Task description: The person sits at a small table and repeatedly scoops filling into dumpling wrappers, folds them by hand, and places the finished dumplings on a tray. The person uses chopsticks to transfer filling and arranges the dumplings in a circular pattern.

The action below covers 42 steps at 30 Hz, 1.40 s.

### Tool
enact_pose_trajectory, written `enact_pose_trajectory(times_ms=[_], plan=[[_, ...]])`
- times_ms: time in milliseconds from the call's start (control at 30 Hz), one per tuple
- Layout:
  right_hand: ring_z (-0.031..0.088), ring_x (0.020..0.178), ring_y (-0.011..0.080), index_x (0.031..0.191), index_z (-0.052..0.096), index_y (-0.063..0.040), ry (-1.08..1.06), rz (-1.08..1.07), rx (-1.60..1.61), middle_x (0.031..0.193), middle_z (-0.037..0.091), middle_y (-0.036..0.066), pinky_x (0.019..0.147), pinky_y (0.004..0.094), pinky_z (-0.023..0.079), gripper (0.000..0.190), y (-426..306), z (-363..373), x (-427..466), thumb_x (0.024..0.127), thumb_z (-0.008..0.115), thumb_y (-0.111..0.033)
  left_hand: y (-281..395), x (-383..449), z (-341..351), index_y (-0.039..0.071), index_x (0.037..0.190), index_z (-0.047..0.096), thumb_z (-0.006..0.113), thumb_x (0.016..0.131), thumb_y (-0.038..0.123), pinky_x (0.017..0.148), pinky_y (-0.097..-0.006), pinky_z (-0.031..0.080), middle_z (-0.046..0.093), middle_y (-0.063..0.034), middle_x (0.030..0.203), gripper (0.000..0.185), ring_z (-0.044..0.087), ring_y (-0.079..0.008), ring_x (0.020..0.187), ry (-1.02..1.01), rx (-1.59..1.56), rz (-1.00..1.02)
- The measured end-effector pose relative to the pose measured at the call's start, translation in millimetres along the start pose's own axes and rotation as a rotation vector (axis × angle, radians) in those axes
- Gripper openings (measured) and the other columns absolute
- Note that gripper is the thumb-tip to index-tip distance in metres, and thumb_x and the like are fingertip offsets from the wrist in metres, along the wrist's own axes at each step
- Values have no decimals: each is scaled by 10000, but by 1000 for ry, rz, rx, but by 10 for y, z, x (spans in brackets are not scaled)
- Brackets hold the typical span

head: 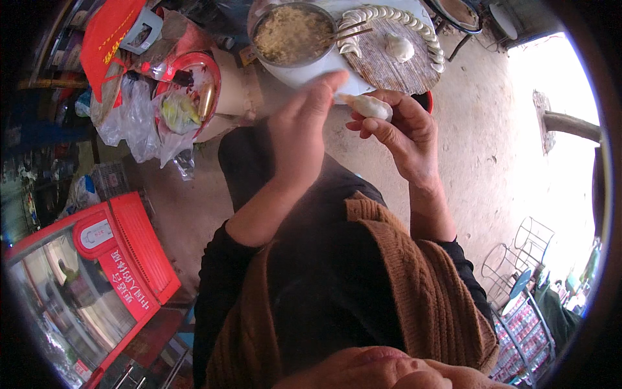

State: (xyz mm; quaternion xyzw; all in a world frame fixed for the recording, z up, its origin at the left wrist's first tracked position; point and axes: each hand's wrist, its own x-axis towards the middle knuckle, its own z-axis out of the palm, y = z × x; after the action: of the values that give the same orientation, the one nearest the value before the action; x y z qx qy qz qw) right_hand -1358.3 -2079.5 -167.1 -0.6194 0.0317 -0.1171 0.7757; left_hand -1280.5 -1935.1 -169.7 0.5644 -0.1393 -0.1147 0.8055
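Note:
Between the thumb and fingers of my right hand (pixel 406 131) is a pale folded dumpling (pixel 371 108). My left hand (pixel 303 126), blurred, is raised just left of it; its fingertips are near the dumpling's end, and I cannot tell whether they touch. Beyond the hands, a metal bowl (pixel 265 57) of chopped filling (pixel 291 34) has a pair of chopsticks (pixel 352 34) resting over its right rim. Beside it, a round wooden board (pixel 388 63) carries a curved row of dumplings (pixel 398 13) along its edge and a lump of dough (pixel 399 47) on top.
At upper left, a red-rimmed round tray (pixel 217 82) holds a plastic bag, a bottle and a golden cylinder. Clear plastic bags (pixel 138 116) hang beside it. A red display cooler (pixel 141 253) stands at lower left. Wire racks (pixel 525 311) with packed bottles are at lower right.

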Motion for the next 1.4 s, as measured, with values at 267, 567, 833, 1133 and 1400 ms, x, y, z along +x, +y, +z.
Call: enact_pose_trajectory(times_ms=[267, 567, 833, 1133, 1400], plan=[[643, 891, 112, 1194, 584, 50, 11, -2, -12, 1027, 678, 76, 787, 263, 538, 334, -23, 31, -10, 885, 695, -14, 9, 17, -47, -25, 1002, 679, 675, 897, 9, 836, -257, 508, 655, -75, 1022, 111, 625, -135, 943, -134, 84, 68], [631, 901, 111, 1170, 595, 58, -40, -13, -60, 1072, 655, 81, 759, 259, 549, 321, -19, -19, -15, 875, 702, -5, -8, 136, -92, -12, 947, 681, 670, 879, -20, 814, -272, 509, 646, -73, 1048, 69, 619, -142, 914, -364, 308, 430], [639, 919, 135, 1146, 613, 59, -28, 37, -42, 1068, 653, 84, 753, 266, 555, 307, -58, -20, -5, 854, 701, 20, 61, 2, 80, -2, 900, 672, 702, 854, -8, 788, -278, 503, 649, -75, 976, 55, 610, -156, 898, -119, 121, 268], [664, 851, 116, 1125, 630, 52, 21, 120, -35, 1042, 665, 67, 708, 245, 555, 317, -77, -13, 24, 822, 723, 31, -14, 60, -20, 41, 882, 691, 726, 825, 13, 796, -304, 467, 670, -46, 906, 73, 604, -193, 876, -205, 403, 471], [656, 871, 113, 1096, 647, 17, 8, -133, -198, 1039, 670, 56, 738, 241, 544, 271, 61, -51, 40, 833, 710, 31, -2, 82, -34, 21, 917, 672, 706, 853, -1, 804, -296, 488, 657, -50, 991, 76, 597, -165, 892, -232, 448, 556]])
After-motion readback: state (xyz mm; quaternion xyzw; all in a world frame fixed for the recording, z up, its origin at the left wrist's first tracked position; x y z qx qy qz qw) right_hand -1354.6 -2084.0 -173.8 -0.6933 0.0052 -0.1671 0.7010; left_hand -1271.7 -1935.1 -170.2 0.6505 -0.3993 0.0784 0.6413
